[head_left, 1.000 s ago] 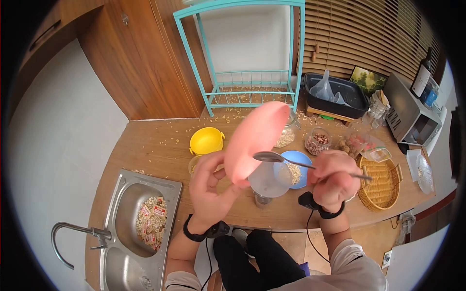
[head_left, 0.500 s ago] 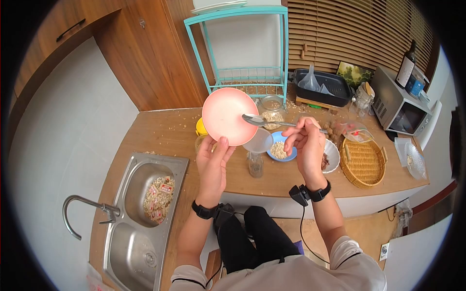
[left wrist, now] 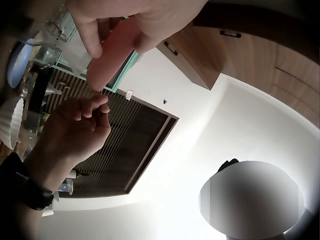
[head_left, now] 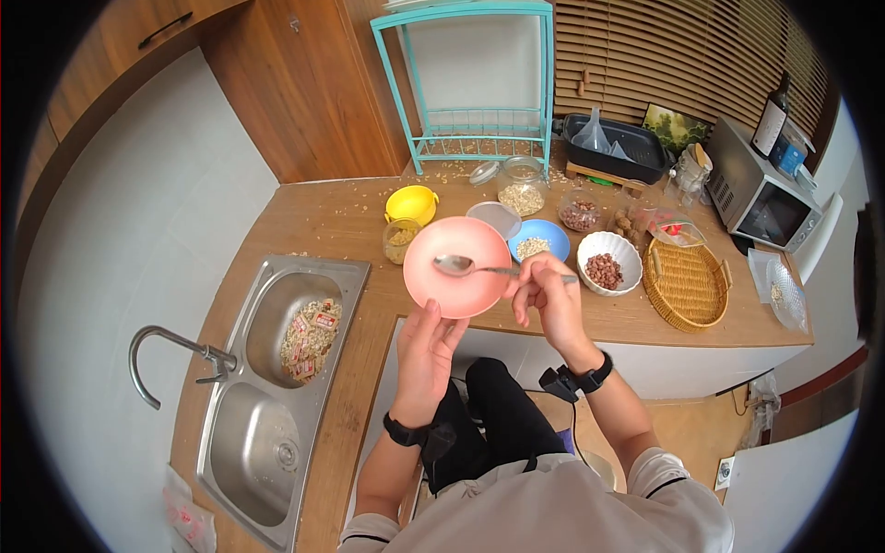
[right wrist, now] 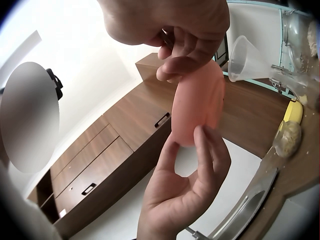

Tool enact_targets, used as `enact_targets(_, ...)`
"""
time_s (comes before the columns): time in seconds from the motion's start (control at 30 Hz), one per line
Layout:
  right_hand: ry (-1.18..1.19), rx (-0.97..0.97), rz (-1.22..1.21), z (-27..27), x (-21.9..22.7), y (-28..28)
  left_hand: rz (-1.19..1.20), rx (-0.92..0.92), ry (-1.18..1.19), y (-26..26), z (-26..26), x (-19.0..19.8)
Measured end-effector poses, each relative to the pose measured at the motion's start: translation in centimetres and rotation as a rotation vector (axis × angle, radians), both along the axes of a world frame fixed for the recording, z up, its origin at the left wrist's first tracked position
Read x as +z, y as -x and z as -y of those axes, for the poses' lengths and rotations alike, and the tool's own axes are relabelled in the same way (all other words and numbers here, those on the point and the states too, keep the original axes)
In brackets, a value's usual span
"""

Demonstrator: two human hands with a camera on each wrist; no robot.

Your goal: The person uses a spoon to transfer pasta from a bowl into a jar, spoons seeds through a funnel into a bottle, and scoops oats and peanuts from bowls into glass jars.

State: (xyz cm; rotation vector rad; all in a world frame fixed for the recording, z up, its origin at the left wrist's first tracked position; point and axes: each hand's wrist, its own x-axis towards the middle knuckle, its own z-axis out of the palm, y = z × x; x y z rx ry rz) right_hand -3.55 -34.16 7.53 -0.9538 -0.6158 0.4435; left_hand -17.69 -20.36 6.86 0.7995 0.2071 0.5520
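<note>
The pink bowl (head_left: 458,267) hangs over the counter's (head_left: 304,241) front edge, pinched at its near rim by the left hand (head_left: 426,348). The right hand (head_left: 547,297) grips a spoon (head_left: 461,266) inside it.

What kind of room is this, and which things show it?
Most likely a home kitchen. A steel double sink with a tap is set into a wooden counter, a microwave stands at the far right, and bowls and jars of grain and nuts cover the counter.

Left hand (head_left: 426,348) holds pink plate (head_left: 456,267), right hand (head_left: 544,297) spoon (head_left: 461,266).
</note>
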Motion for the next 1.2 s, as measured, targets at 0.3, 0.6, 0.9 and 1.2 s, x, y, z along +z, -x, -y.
enact_targets(0.3, 0.201, 0.073, -0.074, -0.8, -4.6, 3.8, -0.12, 0.075, 0.104, 3.8, -0.5, -5.3)
enact_targets(0.6, 0.239, 0.156, -0.173, -3.7, -8.6, 3.1, -0.195, 0.142, 0.167, 3.2, -2.6, -9.5)
enact_targets(0.9, 0.353, 0.212, -0.144, -6.3, -10.5, 2.3, -0.266, 0.157, 0.23, 2.7, -7.5, -11.9)
enact_targets(1.2, 0.406, 0.144, -0.053, -6.4, -11.4, 1.7, -0.334, 0.137, 0.146, 2.2, -10.3, -13.5)
